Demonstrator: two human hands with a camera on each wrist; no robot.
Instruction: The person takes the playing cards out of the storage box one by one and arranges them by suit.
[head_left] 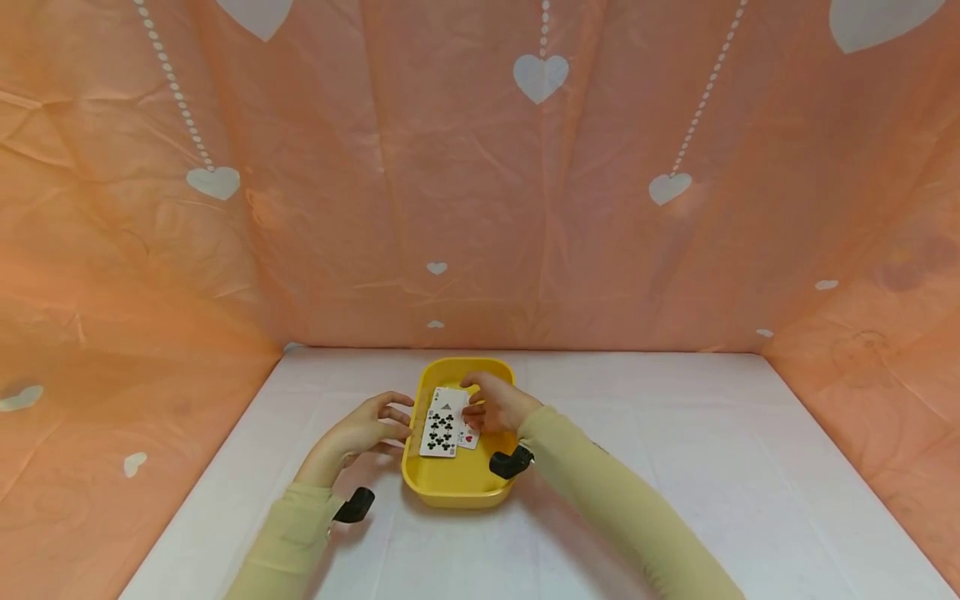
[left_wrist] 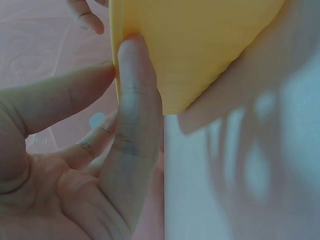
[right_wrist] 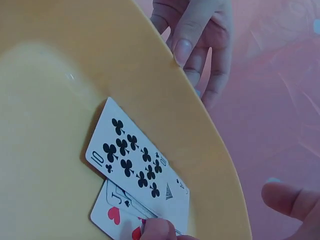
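Note:
A yellow tray [head_left: 457, 479] holds several playing cards. The ten of clubs [right_wrist: 131, 155] lies face up, partly over an ace [right_wrist: 180, 187]. Beside it, a jack [right_wrist: 117, 197] and a hearts card [right_wrist: 107, 215] overlap. My left hand [head_left: 372, 423] is at the tray's left side, thumb and another fingertip touching its outer wall and rim in the left wrist view. Over the tray reaches my right hand [head_left: 498, 402]; one fingertip [right_wrist: 159, 229] touches the hearts cards, while another finger [right_wrist: 287, 200] stands apart. Most of the right hand is out of its wrist view.
The tray stands on a white-covered table [head_left: 660, 467]. An orange curtain [head_left: 465, 208] with white hearts rises behind the table and at both sides. Small black devices [head_left: 512, 461] sit at both wrists.

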